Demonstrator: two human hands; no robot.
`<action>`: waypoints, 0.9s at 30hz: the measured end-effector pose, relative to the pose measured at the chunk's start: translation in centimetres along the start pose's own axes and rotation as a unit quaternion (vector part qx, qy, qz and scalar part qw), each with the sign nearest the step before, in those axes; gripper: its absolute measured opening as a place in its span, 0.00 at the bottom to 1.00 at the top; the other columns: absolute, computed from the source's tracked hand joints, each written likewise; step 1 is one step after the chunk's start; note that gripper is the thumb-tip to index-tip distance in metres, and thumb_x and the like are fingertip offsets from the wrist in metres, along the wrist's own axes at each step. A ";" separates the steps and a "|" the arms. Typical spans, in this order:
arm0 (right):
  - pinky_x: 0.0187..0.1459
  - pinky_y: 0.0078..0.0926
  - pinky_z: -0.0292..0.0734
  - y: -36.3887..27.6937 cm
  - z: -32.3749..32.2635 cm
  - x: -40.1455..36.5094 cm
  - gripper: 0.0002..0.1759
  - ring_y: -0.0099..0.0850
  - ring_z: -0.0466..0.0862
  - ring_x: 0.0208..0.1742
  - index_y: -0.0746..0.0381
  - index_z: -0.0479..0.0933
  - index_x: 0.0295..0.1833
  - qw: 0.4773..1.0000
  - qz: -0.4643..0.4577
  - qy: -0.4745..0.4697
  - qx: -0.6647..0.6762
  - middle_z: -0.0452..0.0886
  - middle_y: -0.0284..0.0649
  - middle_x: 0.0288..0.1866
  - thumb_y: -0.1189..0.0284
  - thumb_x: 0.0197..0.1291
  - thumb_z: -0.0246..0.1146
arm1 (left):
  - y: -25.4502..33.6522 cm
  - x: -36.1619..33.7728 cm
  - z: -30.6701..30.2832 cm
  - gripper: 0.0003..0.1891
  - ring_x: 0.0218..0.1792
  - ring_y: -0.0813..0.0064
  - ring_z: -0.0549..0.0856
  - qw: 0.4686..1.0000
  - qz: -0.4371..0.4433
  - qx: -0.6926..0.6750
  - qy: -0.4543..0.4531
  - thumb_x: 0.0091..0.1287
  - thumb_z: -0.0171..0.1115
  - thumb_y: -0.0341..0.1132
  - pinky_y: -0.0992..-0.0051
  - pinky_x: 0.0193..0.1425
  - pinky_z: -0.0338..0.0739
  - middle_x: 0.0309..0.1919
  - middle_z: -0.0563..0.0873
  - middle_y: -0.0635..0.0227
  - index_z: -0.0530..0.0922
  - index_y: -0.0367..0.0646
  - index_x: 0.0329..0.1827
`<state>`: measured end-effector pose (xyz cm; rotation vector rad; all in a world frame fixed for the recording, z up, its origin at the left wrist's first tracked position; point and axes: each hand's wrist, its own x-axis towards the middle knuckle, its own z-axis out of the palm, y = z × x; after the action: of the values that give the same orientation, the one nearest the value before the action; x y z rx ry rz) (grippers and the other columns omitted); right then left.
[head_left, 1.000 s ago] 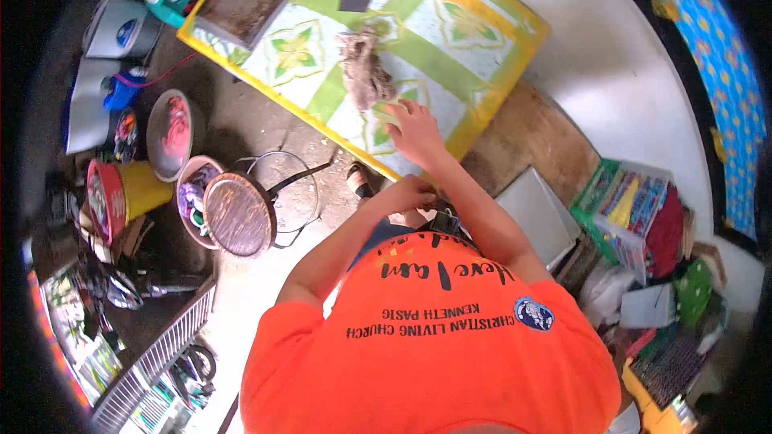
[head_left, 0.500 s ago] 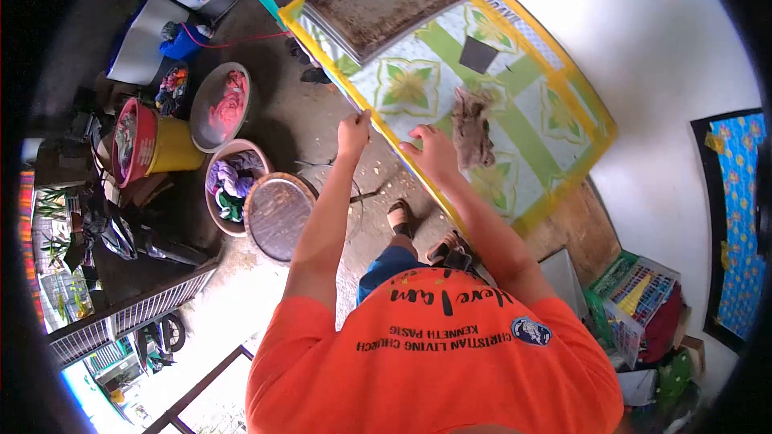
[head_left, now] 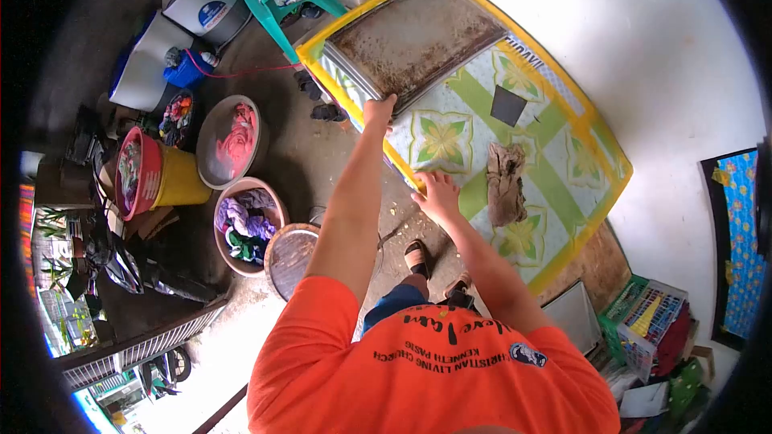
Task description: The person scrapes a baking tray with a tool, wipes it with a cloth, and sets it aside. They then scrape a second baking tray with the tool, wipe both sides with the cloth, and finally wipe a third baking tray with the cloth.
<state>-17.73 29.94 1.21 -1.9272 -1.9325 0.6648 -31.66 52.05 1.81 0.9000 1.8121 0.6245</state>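
My left hand point(head_left: 379, 112) is at the near corner of a rusty metal tray point(head_left: 418, 36), its fingers closed on the rim. The tray lies at the far end of a table point(head_left: 474, 104) covered with green and white flowered plastic and yellow tape at its edges. My right hand point(head_left: 438, 194) rests on the table's near edge, fingers apart and holding nothing. A crumpled brown rag point(head_left: 506, 185) lies to its right on the cover. Beyond the rag is a small dark square piece point(head_left: 508, 105).
On the floor to the left stand a basin with pink cloth point(head_left: 201, 141), a tub of laundry point(head_left: 277, 217), a round wooden stool point(head_left: 291, 261) and a red bucket point(head_left: 145, 181). A green plastic chair point(head_left: 277, 20) is beyond the table. Crates point(head_left: 643, 313) stand by the right wall.
My left hand has moved forward from the table's edge to the tray's corner. My right hand has come down onto the table's edge. The view has shifted slightly.
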 end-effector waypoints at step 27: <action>0.43 0.42 0.62 0.1 1.1 0.8 0.21 0.34 0.72 0.46 0.49 0.75 0.50 0.978 -0.085 0.117 -0.148 0.73 0.34 0.41 0.56 0.50 0.65 | 1.4 3.3 4.4 0.27 0.63 0.55 0.69 0.984 -0.099 0.050 0.140 0.51 0.59 0.40 0.52 0.63 0.64 0.65 0.62 0.52 0.74 0.39 0.55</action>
<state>-18.25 30.60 0.18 -1.8736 -2.1013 0.0994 -28.01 55.60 -0.60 0.7124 2.1709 0.5578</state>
